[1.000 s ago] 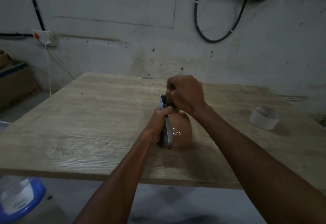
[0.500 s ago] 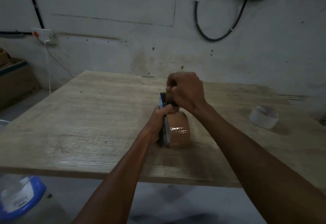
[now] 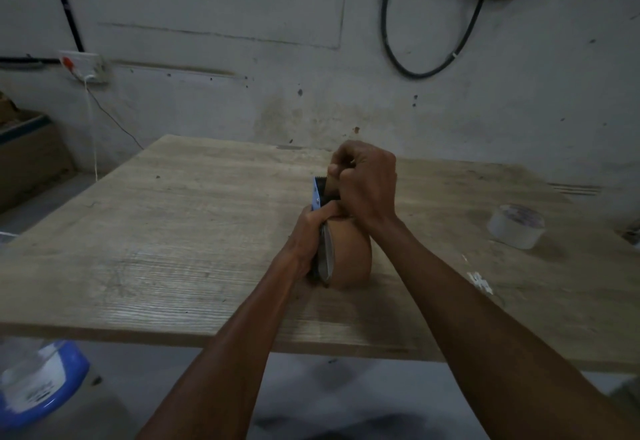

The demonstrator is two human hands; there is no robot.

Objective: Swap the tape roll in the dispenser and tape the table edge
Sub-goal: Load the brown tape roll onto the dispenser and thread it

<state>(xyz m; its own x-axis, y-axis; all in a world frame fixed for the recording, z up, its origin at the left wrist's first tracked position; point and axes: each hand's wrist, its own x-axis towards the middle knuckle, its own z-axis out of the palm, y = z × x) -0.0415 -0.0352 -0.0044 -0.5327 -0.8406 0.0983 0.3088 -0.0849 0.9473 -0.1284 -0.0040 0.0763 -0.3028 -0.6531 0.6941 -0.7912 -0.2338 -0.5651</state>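
A tape dispenser (image 3: pixel 320 197) with a blue-edged frame and a toothed blade stands on edge in the middle of the wooden table (image 3: pixel 173 231). A brown tape roll (image 3: pixel 349 256) sits in it. My left hand (image 3: pixel 308 235) grips the dispenser's side and handle. My right hand (image 3: pixel 363 186) is closed above the roll, pinching the brown tape end near the blade. A second, whitish tape roll (image 3: pixel 516 226) lies flat on the table to the right, apart from both hands.
The table's near edge (image 3: pixel 207 337) runs across the lower frame. A blue-rimmed container (image 3: pixel 41 387) stands on the floor at lower left. A wall with a socket (image 3: pixel 83 65) and a hanging black cable (image 3: pixel 426 65) is behind the table.
My right hand has lifted slightly at the blade end of the dispenser. The dispenser and my left hand stay in the same spot.
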